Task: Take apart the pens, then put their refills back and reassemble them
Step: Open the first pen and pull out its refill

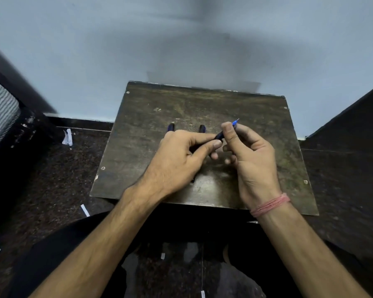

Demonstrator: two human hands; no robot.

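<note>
One dark blue pen point(221, 134) sits tilted above the desk point(138, 147), its fine blue tip point(236, 121) pointing up and away. Two more dark pens point(171, 126) point(202, 128) lie behind it on the desk, mostly hidden.

We see a worn, scratched wooden board point(138, 147), on it a glossy plastic pen point(219, 136) with metal tip.

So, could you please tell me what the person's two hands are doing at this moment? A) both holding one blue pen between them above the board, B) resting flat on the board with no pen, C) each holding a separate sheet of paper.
A: the left hand and right hand grip the same blue pen above the board, tip up-right.
</note>
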